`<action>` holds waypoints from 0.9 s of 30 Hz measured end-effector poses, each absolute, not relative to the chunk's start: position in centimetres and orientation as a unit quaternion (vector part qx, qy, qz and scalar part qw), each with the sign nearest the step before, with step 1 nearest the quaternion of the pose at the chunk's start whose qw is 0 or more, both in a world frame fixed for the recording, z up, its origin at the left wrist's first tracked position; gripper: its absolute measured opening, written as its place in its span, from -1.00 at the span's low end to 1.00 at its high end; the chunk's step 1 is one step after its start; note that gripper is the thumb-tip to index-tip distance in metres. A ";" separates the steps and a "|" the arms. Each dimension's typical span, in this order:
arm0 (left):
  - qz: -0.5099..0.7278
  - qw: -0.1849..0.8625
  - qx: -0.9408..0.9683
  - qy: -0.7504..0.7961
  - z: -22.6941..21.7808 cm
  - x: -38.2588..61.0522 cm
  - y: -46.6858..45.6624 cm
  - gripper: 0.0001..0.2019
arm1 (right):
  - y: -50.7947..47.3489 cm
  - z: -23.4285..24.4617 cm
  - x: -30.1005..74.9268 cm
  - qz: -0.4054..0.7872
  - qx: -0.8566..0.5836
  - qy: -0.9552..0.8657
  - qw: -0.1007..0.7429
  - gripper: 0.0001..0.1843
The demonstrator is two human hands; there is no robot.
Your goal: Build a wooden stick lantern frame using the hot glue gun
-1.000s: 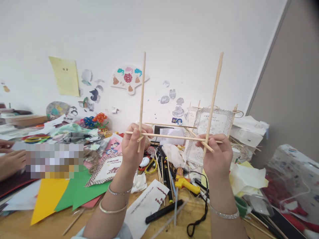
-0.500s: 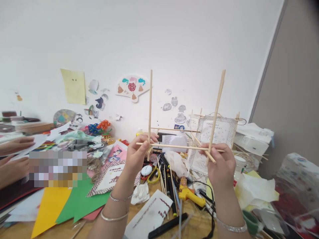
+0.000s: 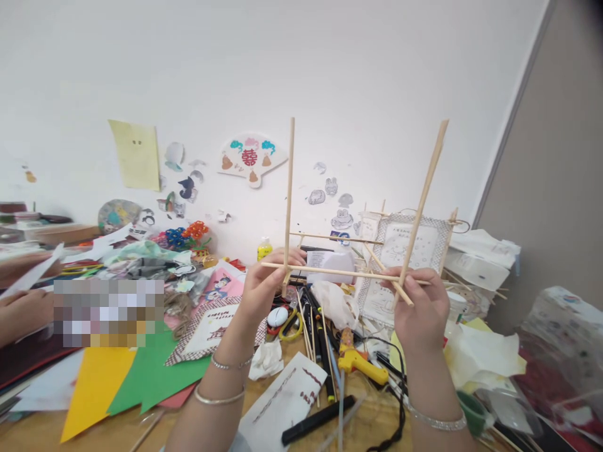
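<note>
Between my hands, raised above the cluttered table, is a frame of thin wooden sticks [image 3: 339, 272]. Two of its sticks point upward, the right one leaning outward, and crosspieces join them near the bottom. My left hand [image 3: 268, 279] is closed on the left lower corner, fingers partly behind the sticks. At the right lower corner, my right hand [image 3: 419, 301] pinches the joint where the sticks cross. Below and between them lies a yellow glue gun [image 3: 362, 366] with a black cord. A finished-looking paper lantern on a stick frame [image 3: 405, 245] stands behind my right hand.
At the left, another person's hand [image 3: 28, 314] is by white paper. Green paper [image 3: 160, 370] and yellow paper [image 3: 97, 389] lie in front of it. Scissors with yellow handles [image 3: 291, 325], a black marker [image 3: 318, 420] and several pens crowd the middle. Crumpled plastic [image 3: 560, 351] fills the right side.
The stick frame has shifted slightly up and right in view, its right upright leaning further outward. My grip stays the same. The other person's hands and paper at the left have moved.
</note>
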State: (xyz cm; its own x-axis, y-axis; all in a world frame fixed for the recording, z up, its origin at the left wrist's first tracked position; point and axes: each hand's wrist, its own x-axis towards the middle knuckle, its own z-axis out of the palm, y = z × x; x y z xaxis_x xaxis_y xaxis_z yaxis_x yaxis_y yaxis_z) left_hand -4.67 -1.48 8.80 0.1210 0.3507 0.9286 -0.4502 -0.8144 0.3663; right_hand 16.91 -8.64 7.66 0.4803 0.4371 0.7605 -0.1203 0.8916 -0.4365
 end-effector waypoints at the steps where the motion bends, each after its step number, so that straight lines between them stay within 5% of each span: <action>1: 0.662 0.303 0.684 -0.040 8.9 -4.7 -1.6 -0.78 | -8.6 7.7 16.9 0.165 -0.161 -0.483 0.845 -0.92; 27: 0.630 0.197 0.750 -0.037 9.1 -7.1 -1.2 -0.87 | -9.4 8.2 17.1 0.120 -0.125 -0.576 0.799 -0.90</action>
